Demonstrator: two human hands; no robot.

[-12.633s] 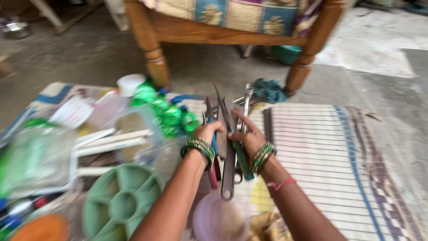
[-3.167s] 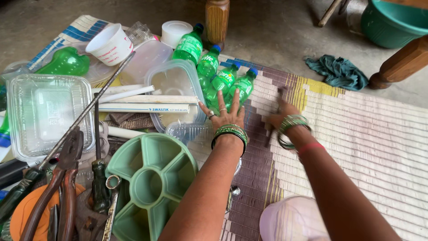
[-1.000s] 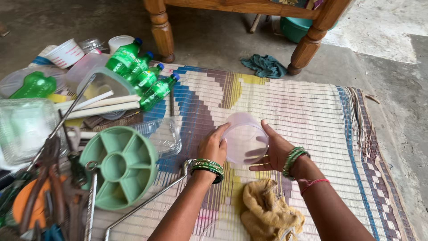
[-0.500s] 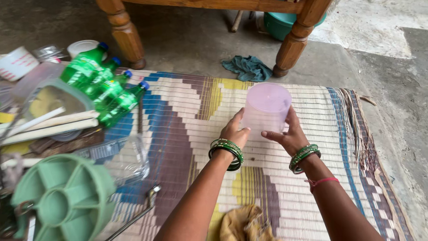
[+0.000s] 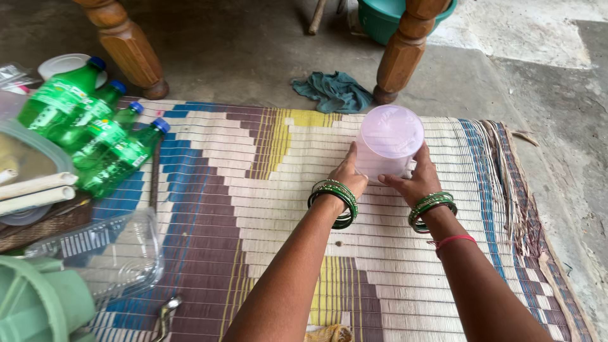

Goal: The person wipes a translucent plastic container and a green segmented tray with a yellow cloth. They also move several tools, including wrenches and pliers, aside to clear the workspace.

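The pale pink plastic tub (image 5: 389, 144) stood upside down on the woven mat (image 5: 266, 190), toward its far right part, so the setting-down looked nearly done and only the letting go seemed left. It was translucent and round, its flat base turned up and faintly ringed, its wall widening a little toward the mat. The left hand (image 5: 350, 175) pressed its left side and the right hand (image 5: 415, 180) its right, both wrapped loosely around the wall with fingers spread, green bangles at each wrist. Just beyond it a teal rag (image 5: 334, 92) lay on the concrete floor (image 5: 253, 50) beside a wooden bed leg (image 5: 401, 50). Well apart to the left lay four green bottles (image 5: 88, 142), white pipes (image 5: 35, 193), a clear plastic tray (image 5: 111, 256) and, at the near left corner, a green divided dish (image 5: 38, 307).
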